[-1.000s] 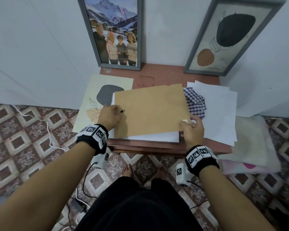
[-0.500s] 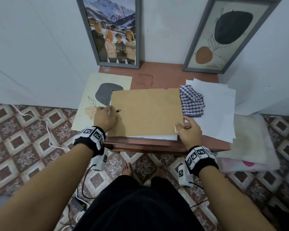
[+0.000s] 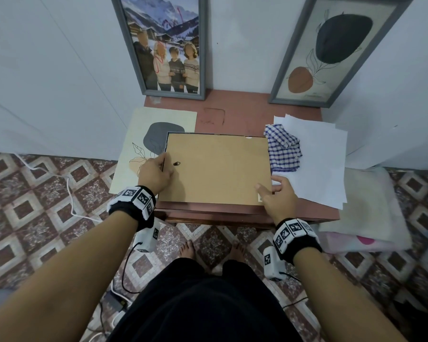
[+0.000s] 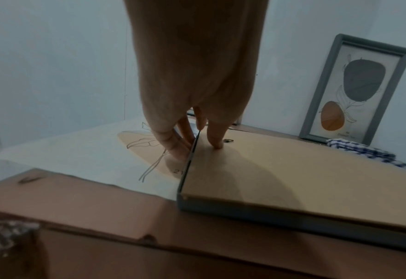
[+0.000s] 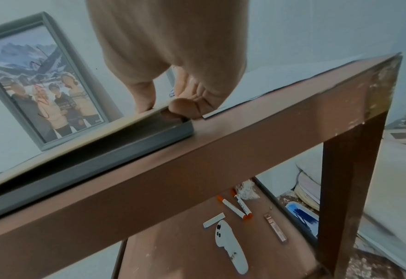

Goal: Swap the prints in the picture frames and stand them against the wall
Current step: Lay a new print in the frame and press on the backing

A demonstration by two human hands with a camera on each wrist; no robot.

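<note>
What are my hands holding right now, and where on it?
Both hold the face-down picture frame: the left hand pinches its left edge, thumb on the backing board; the right hand grips its near right corner.

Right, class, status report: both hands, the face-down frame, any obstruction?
Left hand pinches brown backing board at grey frame's left edge. Right hand grips near-right corner. Checked blue cloth touches frame's right side.

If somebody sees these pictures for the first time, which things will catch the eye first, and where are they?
First, the brown backing board of a grey frame lying face down at the middle of the table, with the left hand at its left edge and the right hand at its near right corner. Behind, a framed family photo and a framed abstract print lean against the wall.
</note>
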